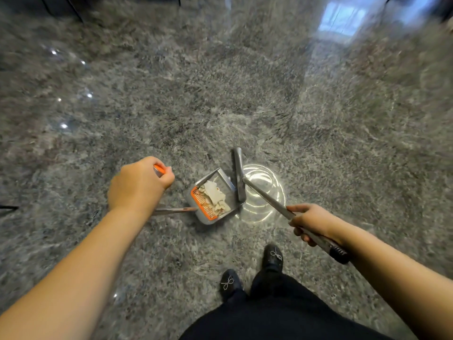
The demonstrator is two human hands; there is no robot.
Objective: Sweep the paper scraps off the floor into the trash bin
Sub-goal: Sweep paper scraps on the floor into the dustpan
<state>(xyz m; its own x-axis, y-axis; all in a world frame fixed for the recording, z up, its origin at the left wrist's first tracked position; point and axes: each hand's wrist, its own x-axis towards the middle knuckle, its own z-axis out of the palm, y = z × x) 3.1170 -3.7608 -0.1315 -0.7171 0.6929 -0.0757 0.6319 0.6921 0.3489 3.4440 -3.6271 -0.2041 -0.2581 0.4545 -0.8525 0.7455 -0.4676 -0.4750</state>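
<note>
A grey dustpan with an orange comb edge sits on the floor ahead of my feet. Several white paper scraps lie heaped inside it. My left hand grips the orange top of the dustpan's long handle, whose metal shaft runs down to the pan. My right hand grips the metal broom pole near its black end grip. The grey broom head stands against the dustpan's right side. No trash bin is in view.
Polished grey speckled stone floor spreads all around, with bright light reflections, one just right of the broom head. Dark furniture legs show at the top left. My black shoes and black trousers are at the bottom centre.
</note>
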